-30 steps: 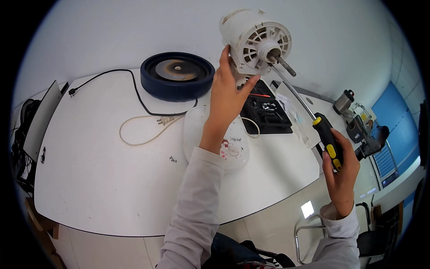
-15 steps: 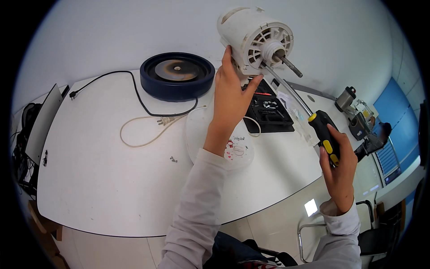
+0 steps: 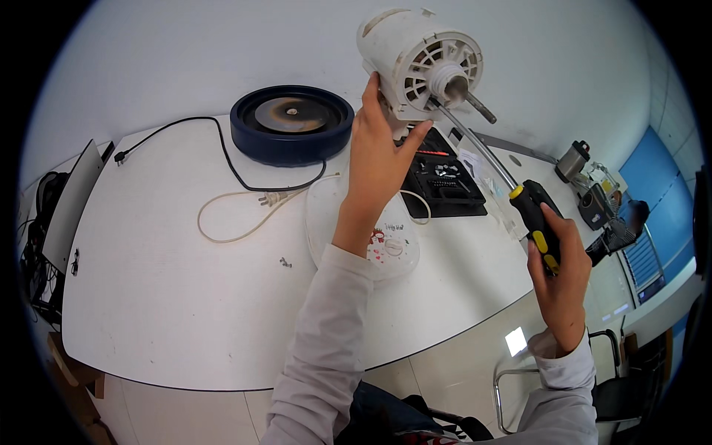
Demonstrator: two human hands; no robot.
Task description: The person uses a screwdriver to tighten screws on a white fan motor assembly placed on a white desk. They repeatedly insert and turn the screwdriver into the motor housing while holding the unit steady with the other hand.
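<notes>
My left hand point(image 3: 374, 163) grips the underside and left side of a white cylindrical motor point(image 3: 393, 52), held up above the table with its vented end and protruding metal shaft point(image 3: 478, 105) facing me. My right hand point(image 3: 560, 274) is closed on the black-and-yellow handle of a long screwdriver point(image 3: 532, 215). The screwdriver's steel shank runs up-left to the vented end, just below the hub, where its tip disappears among the slots. Beneath my left arm lies a white rounded lid or base point(image 3: 393, 248) with small printed decorations, and a pale cord loops beside it.
A dark blue round appliance point(image 3: 289, 141) with a black cord stands at the back of the white table point(image 3: 170, 297). Behind the motor lies a black tool case point(image 3: 445, 189); small screws point(image 3: 285, 262) are left of the lid. A steel kettle point(image 3: 571, 163), equipment and chairs are at right.
The motor has shifted slightly up and left with my left hand. My right hand and the screwdriver handle have moved a little up and left since one second ago.
</notes>
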